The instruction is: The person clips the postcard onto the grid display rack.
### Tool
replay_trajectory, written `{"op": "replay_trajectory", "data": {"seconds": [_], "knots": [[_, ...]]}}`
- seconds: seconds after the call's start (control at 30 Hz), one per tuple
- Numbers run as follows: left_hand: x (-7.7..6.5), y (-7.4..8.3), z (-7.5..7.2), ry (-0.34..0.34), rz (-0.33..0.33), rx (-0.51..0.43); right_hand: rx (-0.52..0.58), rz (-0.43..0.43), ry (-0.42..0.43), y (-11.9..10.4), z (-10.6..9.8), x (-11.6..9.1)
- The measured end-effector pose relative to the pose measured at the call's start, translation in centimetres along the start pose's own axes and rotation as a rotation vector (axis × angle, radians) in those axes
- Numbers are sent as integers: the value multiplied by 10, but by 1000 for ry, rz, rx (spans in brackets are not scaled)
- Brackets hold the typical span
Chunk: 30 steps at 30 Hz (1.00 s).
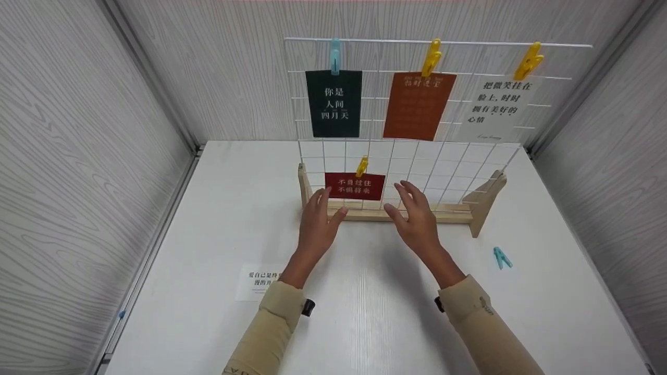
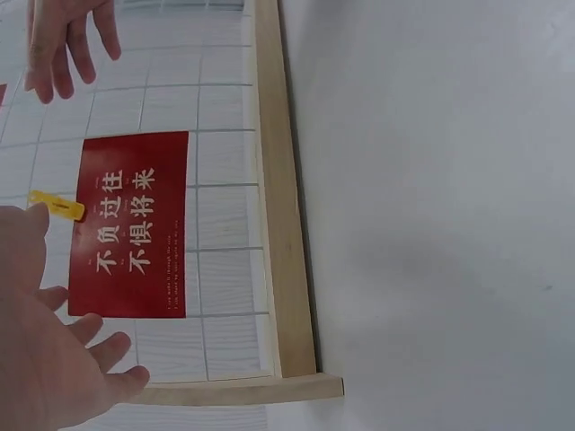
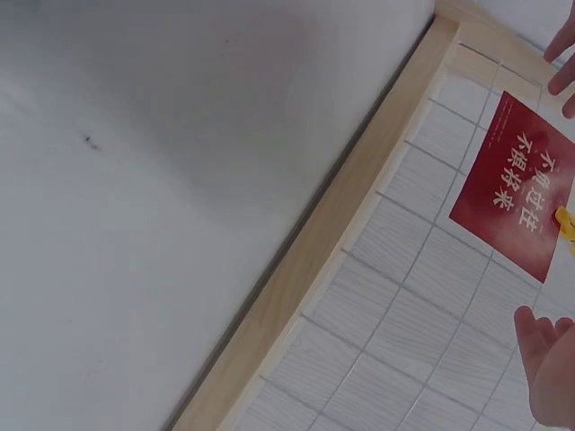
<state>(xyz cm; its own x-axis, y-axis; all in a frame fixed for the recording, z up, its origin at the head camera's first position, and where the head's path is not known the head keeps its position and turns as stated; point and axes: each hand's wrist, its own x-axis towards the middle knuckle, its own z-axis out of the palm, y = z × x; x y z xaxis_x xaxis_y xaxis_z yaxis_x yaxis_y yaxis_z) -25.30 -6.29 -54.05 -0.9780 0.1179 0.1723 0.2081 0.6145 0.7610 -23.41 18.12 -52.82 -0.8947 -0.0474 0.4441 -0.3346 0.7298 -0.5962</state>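
A red card (image 1: 355, 190) hangs low on the white wire grid (image 1: 411, 169), held by a yellow clip (image 1: 362, 165). My left hand (image 1: 317, 221) is at the card's left side, fingers spread and relaxed, holding nothing. To the right of the card, my right hand (image 1: 417, 219) is likewise loose, with nothing in its fingers. In the left wrist view the red card (image 2: 130, 224) shows whole between both hands. Whether the left fingertips touch the card, I cannot tell.
Higher on the grid hang a dark green card (image 1: 335, 125) under a blue clip, an orange card (image 1: 418, 112) and a white card (image 1: 495, 114) under yellow clips. A loose blue clip (image 1: 502, 258) and a white card (image 1: 250, 289) lie on the table. Wooden feet (image 1: 487, 200) support the grid.
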Motion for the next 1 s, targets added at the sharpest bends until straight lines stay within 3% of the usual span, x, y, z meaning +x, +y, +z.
{"op": "replay_trajectory", "data": {"seconds": [0.2, 0.43, 0.6, 0.8, 1.0], "knots": [[-19, -9, -4, -43, 20, 153, -90, 11, -78, 10, -14, -17], [-39, -25, -20, -6, 43, 256, -122, 50, -102, 30, -37, -39], [-50, -41, -35, -11, 3, 282, -114, 121, -95, 46, -53, -52], [-66, -63, -52, -27, -50, 313, -17, 210, -102, 66, -70, -69], [-82, -85, -66, -76, -106, 329, -10, 285, -109, 91, -84, -86]]}}
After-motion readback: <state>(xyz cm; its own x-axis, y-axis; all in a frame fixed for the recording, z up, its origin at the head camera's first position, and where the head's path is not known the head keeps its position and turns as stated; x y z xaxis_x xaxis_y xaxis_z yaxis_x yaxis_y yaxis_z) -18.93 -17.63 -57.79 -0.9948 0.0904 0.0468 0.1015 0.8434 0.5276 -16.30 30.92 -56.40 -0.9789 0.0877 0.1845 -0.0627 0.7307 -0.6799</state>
